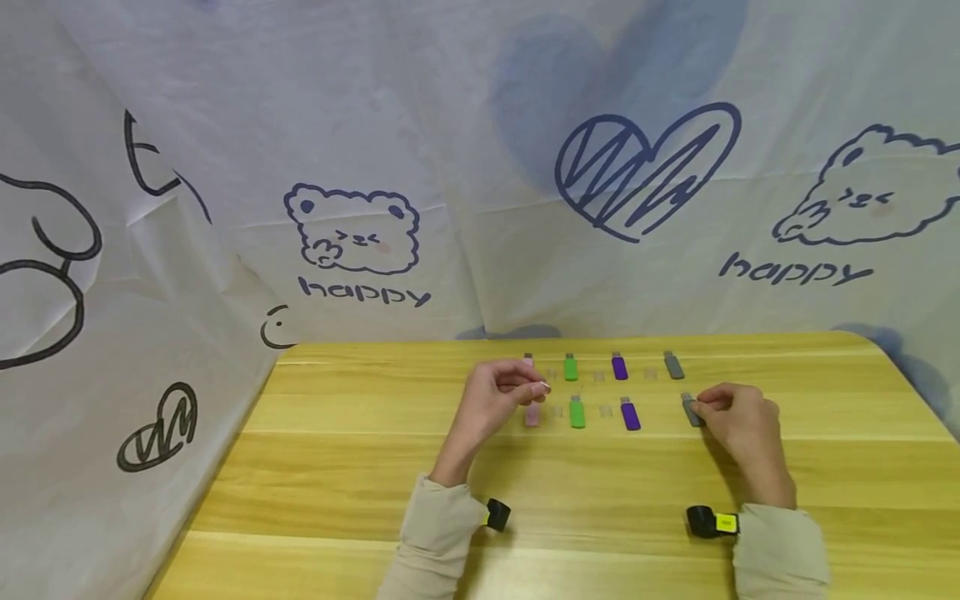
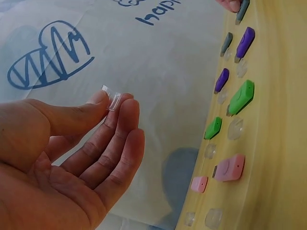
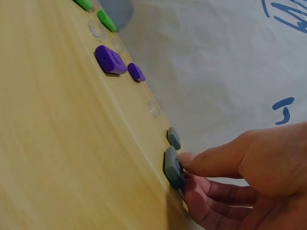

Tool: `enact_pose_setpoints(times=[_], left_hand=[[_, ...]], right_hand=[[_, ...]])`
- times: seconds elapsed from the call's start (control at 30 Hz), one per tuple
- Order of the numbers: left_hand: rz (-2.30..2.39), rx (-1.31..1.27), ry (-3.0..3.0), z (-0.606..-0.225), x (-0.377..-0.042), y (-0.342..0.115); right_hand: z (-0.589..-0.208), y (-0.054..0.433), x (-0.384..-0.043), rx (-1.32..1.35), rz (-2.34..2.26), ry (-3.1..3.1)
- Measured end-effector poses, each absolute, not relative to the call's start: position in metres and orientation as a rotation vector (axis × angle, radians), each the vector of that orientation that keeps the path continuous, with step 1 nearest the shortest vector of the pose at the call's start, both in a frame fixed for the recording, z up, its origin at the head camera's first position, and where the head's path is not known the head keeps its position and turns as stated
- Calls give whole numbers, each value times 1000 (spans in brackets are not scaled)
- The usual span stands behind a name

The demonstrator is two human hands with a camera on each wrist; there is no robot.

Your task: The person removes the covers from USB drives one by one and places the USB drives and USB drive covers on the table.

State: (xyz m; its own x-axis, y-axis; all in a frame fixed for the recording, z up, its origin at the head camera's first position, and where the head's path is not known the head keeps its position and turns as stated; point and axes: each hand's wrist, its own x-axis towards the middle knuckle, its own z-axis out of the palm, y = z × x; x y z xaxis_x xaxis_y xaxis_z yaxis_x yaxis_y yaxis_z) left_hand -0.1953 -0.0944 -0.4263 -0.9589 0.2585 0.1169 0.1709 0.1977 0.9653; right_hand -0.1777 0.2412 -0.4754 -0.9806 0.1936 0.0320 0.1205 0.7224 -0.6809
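Note:
My left hand (image 1: 491,400) pinches a small clear plastic cap (image 2: 111,97) between thumb and index finger, raised above the table near the pink USB sticks (image 2: 229,167). The other fingers of that hand are loosely bent. At the right end of the nearer row, my right hand (image 1: 744,421) grips a grey USB stick (image 3: 173,167) by thumb and fingers, low at the tabletop. Its metal plug points to the back. Behind it lies a second grey USB stick (image 1: 673,365), untouched.
Two rows of uncapped USB sticks lie on the wooden table (image 1: 337,467), with green (image 1: 577,412) and purple (image 1: 630,414) pairs between the hands. Clear caps (image 1: 606,411) lie among them. A printed white cloth (image 1: 480,167) hangs behind the table and at its left.

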Motion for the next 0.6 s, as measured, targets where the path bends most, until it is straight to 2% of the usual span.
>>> enact_pose_setpoints(times=[0.3, 0.6], left_hand=[[1737, 495, 2454, -433, -192, -67], [1440, 658, 2486, -433, -210, -4]], right_hand=[[-468, 251, -174, -326, 1148, -2775], [-461, 281, -161, -458, 1350, -2567]])
